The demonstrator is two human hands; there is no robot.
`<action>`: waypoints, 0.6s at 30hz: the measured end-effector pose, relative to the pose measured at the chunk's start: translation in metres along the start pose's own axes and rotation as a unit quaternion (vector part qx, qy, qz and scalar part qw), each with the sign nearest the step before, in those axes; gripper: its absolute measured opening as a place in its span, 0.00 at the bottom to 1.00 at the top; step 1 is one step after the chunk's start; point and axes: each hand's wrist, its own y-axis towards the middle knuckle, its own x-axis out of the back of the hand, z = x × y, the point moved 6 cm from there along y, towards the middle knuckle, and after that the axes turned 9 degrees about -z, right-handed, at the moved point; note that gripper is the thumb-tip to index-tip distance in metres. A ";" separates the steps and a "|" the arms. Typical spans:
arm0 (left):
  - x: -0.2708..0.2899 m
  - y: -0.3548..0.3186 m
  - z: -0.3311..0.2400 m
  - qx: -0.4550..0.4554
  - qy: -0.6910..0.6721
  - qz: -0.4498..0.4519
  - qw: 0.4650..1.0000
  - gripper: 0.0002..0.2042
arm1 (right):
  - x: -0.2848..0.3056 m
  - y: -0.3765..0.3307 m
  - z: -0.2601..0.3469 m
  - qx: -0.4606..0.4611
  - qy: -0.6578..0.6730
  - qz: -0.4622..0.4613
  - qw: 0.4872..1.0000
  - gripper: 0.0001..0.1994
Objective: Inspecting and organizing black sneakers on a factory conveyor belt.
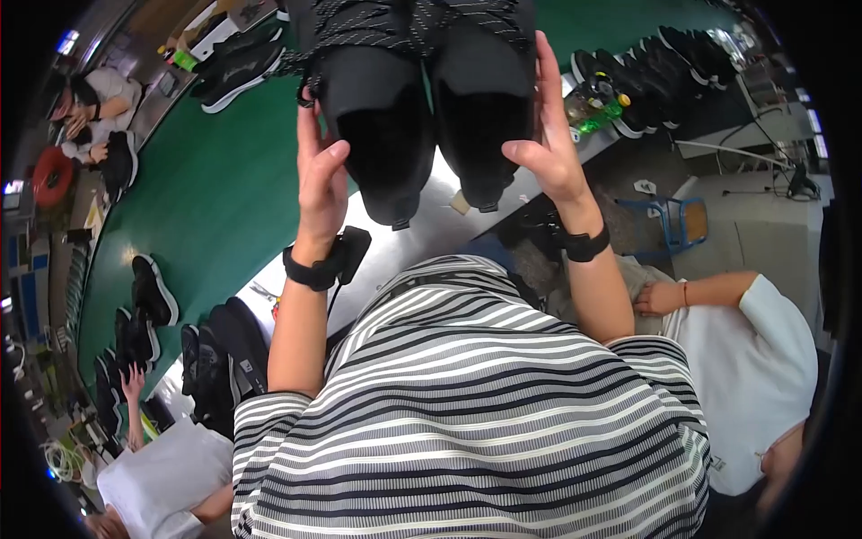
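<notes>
A pair of black shoes hangs side by side in front of me, at the top of the view. The left shoe (377,135) and the right shoe (485,117) have black laces flecked with white, and small tabs at their near ends. My left hand (321,175) presses on the outer side of the left shoe, thumb toward me. My right hand (552,153) clasps the outer side of the right shoe the same way. The pair is squeezed between both hands; most fingertips are hidden behind the shoes. Black bands circle both my wrists.
Below the shoes runs a metal table edge (359,220) beside a green belt (206,171). More black shoes (242,72) lie on the belt, and several stand in a row (646,76) at right, near a green bottle (606,112). White-shirted people sit on both sides; a blue stool (678,225) stands right.
</notes>
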 end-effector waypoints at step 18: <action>0.061 -0.041 -0.003 0.252 -0.179 -0.169 0.936 0.18 | -0.014 -0.065 -0.140 -0.370 0.112 -0.180 0.905 0.39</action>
